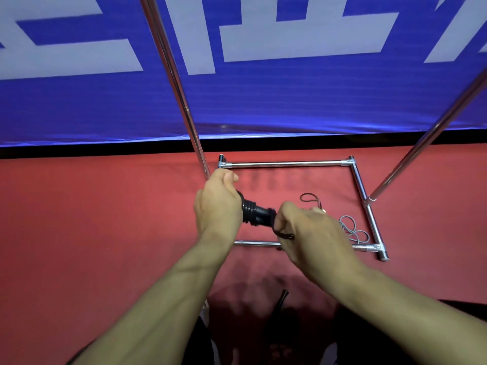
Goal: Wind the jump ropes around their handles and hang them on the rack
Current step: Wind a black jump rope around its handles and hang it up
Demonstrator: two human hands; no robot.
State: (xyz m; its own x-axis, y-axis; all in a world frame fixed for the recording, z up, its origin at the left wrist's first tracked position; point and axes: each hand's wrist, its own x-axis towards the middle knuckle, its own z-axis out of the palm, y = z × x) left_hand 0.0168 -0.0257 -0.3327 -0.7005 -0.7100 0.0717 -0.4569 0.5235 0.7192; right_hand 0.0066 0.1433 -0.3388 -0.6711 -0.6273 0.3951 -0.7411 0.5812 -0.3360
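My left hand (217, 204) grips one end of the black jump rope handles (259, 213), which have several turns of black rope wound round them. At the other end of the handles my right hand (308, 227) pinches the black rope, and a short loop of it hangs below my fingers. Both hands are held above the base of the chrome rack (284, 163), whose two uprights rise at left and right. A grey rope (354, 230) and a thin brown rope (311, 198) lie loose on the floor inside the rack's base.
The floor is red carpet (92, 219). A blue banner with white characters (263, 96) covers the wall behind the rack. The rack's left upright (179, 88) passes close to my left hand. A dark object (282, 299) lies on the floor near my feet.
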